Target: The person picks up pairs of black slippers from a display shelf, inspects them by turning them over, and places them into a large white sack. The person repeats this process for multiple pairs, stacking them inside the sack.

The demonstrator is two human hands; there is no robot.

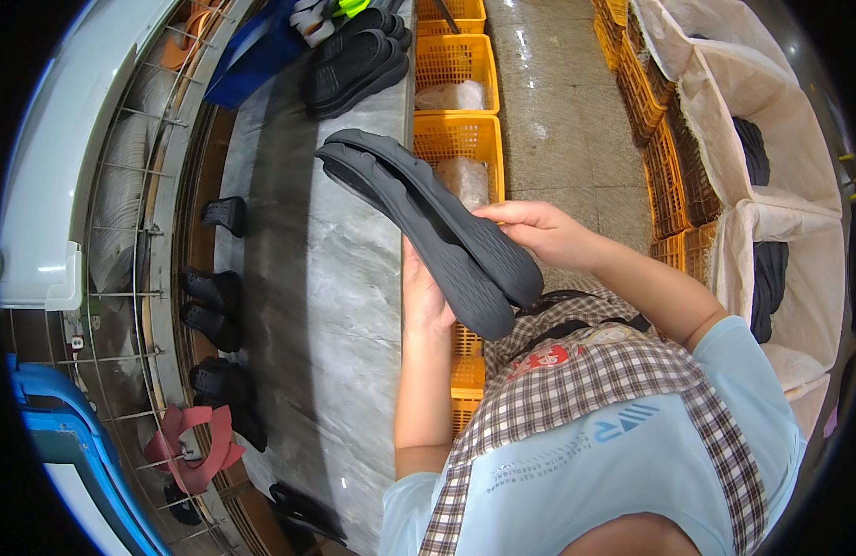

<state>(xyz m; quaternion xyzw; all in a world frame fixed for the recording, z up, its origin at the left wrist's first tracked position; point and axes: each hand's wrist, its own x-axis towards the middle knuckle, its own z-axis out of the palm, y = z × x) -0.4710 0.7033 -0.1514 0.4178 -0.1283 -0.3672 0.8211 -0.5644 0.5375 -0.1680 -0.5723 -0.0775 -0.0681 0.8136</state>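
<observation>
Two dark grey shoe soles, a matching pair, are held side by side above the edge of a grey marble-patterned table. Their heel ends point towards my apron, and a narrow dark gap runs between them. My left hand grips the left sole from beneath, its fingers mostly hidden behind it. On the other side, my right hand pinches the outer edge of the right sole between thumb and fingers.
Black slippers are stacked at the table's far end. Small black shoe parts line its left edge beside a wire rack. Yellow plastic crates stand along the table's right side. Further right, white fabric bins hold dark pieces.
</observation>
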